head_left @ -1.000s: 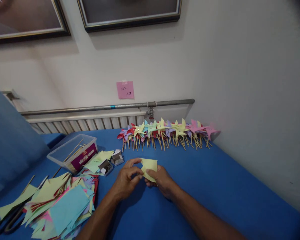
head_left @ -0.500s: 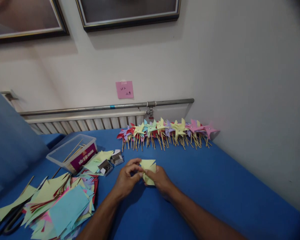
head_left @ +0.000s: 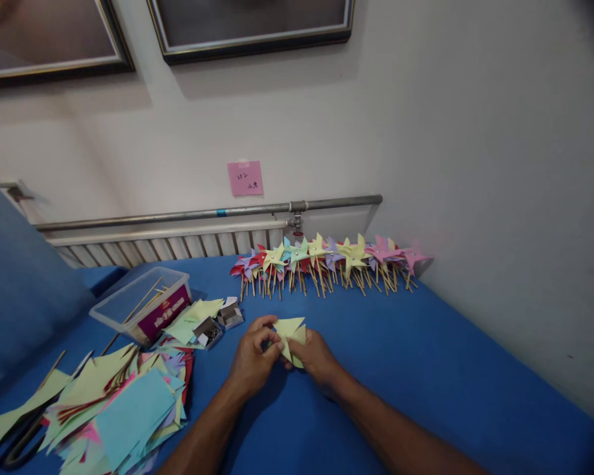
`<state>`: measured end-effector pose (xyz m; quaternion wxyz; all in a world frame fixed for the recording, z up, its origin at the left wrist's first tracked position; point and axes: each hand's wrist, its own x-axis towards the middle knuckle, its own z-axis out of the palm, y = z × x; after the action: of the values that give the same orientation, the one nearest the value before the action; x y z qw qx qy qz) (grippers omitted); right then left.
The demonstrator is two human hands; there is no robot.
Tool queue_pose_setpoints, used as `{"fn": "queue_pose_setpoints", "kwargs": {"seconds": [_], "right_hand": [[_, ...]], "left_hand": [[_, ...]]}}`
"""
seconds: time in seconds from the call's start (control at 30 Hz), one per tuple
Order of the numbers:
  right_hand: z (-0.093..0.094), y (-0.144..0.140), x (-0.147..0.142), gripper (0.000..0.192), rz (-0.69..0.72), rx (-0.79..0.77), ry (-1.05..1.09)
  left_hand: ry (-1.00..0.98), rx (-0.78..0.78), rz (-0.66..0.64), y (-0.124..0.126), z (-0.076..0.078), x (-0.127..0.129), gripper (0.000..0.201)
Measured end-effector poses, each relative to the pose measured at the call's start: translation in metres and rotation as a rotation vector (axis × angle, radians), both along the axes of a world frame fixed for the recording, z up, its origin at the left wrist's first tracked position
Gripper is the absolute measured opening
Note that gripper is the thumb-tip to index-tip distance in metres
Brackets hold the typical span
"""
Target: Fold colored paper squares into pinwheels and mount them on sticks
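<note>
I've got the pale yellow folded paper square [head_left: 291, 338] pinched between both hands, left hand [head_left: 254, 359] and right hand [head_left: 315, 357], fingers closed on its middle, just in front of the row of paper pinwheels [head_left: 327, 260]. Light, floppy, creases easily, so I'd grip near the folds.

Both forearms reach forward, converging; left hand [head_left: 251, 359] and right hand [head_left: 315, 357] meet at fingertips, fingers curled, pinching closed.

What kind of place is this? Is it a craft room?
Probably a home craft table: a row of paper pinwheels by the wall, a heap of cut coloured paper, and both hands folding a yellow sheet.
</note>
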<state>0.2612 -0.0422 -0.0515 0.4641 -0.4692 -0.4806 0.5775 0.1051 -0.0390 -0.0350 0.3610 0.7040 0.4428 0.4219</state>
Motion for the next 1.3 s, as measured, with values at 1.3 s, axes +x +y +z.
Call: {"fn": "queue_pose_setpoints", "kwargs": {"seconds": [1.3], "right_hand": [[-0.003,-0.002,-0.001,0.022,-0.072,0.055,0.037]], "left_hand": [[-0.168,-0.302,0.115,-0.001,0.006,0.004,0.032]]}}
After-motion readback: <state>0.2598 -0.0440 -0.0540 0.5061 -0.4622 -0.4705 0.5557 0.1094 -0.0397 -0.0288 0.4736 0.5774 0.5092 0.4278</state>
